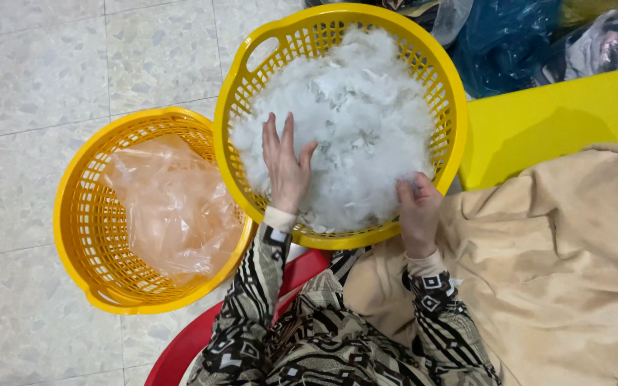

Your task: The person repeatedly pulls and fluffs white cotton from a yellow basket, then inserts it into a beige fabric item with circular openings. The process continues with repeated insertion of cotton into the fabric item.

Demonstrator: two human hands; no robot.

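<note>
**Handling loose white fibre filling in a basket**

Pale speckled floor tiles (37, 71) lie under the work area. We rest our left hand (286, 168) flat on the white fibre filling (352, 107), fingers spread wide and holding nothing, palm pressed onto the near left slope of the heap. Our right hand (416, 211) is curled at the near right edge of the heap, fingertips pinched on a small tuft of filling.

The filling is heaped above the rim of the yellow basket (452, 93), which sits in the middle of the scene. We judge it very light, soft and compressible, with no stiffness; clumps will likely tear apart and shed wisps. Take it in a loose, full-hand scoop from below or the sides, not a fingertip pinch.

Left of it and touching, a second yellow basket (73, 236) holds a crumpled clear plastic bag (169, 207). Right of our hands lie beige fabric (559, 264) and a yellow surface (552, 114); dark plastic bags (509, 36) sit far right.
</note>
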